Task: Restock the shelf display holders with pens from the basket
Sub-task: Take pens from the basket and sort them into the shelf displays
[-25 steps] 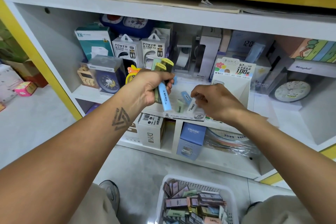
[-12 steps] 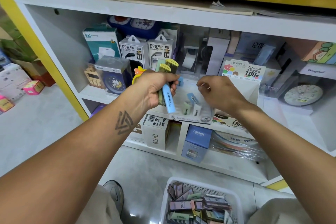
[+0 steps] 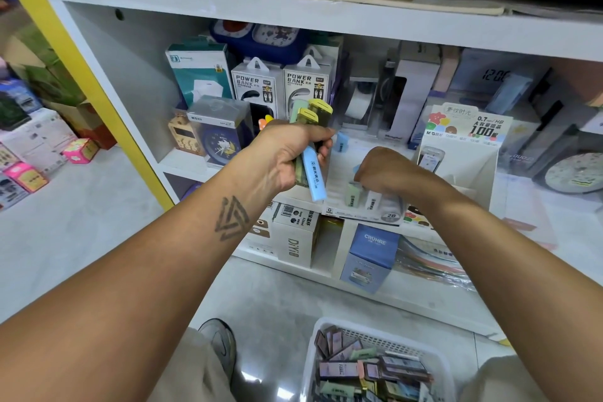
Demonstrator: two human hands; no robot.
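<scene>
My left hand grips a bundle of flat pen cases, yellow, green and light blue, held upright in front of the shelf. My right hand is curled down over the white display holder on the shelf edge, fingers closed around a small case there; what it pinches is mostly hidden by the hand. A green case and white cases stand in the holder's front row. The white basket of several pen cases sits on the floor at the bottom.
Power bank boxes, a boxed blue clock and a lead-refill display crowd the shelf behind. Boxes fill the lower shelf. A yellow post frames the left side. My shoe rests beside the basket.
My right hand has dropped from above the holder down onto its front rows. My left hand keeps its bundle, hardly moving. The view has shifted slightly to the left.
</scene>
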